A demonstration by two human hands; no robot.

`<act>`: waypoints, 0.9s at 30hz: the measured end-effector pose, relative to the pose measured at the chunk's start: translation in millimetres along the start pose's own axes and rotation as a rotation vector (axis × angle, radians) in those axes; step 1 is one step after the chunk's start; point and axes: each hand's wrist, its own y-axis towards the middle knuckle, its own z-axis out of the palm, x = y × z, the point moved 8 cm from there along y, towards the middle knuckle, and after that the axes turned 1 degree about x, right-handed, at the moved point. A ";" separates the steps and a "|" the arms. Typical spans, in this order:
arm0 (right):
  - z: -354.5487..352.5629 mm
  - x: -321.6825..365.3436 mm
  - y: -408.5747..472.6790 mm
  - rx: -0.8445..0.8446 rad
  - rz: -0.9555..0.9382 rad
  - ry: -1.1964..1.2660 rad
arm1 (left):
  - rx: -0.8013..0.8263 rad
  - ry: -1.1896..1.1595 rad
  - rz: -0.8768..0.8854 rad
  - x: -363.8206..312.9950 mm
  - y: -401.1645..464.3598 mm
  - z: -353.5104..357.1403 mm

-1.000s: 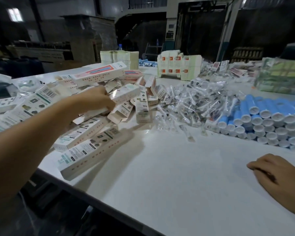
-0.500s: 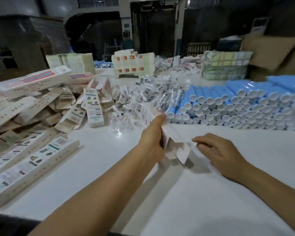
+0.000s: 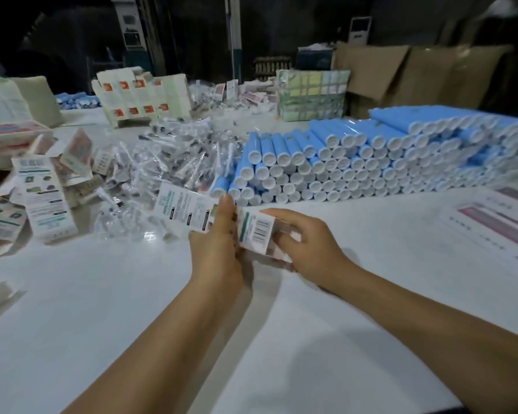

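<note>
I hold a long white printed carton (image 3: 186, 209) with both hands above the white table (image 3: 102, 309). My left hand (image 3: 219, 249) grips its middle from the near side, thumb up against the printed face. My right hand (image 3: 305, 246) grips the near end with the barcode, fingers curled round the end flap. The carton's far end points left toward the pile of clear plastic packets (image 3: 168, 153).
Stacked blue tubes with white caps (image 3: 356, 162) fill the right. Loose white cartons (image 3: 42, 198) lie in a heap at left. Printed flat sheets (image 3: 503, 222) lie at the right edge. Carton stacks (image 3: 141, 97), a wrapped bundle (image 3: 311, 94) and cardboard boxes stand behind.
My left hand took a carton from the left heap and carried it to the middle. My right hand rose from the table and now grips the carton's near end. The view turned right.
</note>
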 end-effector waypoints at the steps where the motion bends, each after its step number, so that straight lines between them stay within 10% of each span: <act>1: -6.7 -3.0 2.4 -0.039 0.060 0.083 | -0.011 0.043 0.078 -6.3 1.0 -1.6; 7: -42.1 -26.5 7.7 0.014 0.352 -0.018 | 0.129 1.176 1.186 -63.4 -55.7 23.8; 11: -42.8 -30.2 5.2 0.153 0.423 0.009 | 0.345 1.974 1.202 -8.6 -55.6 44.1; 20: -58.8 -22.6 17.1 0.287 0.396 -0.087 | 0.332 1.959 1.178 -2.1 -58.3 41.1; 27: -197.2 60.7 115.9 -0.575 0.018 -0.765 | 0.372 2.003 1.238 11.7 -58.1 48.1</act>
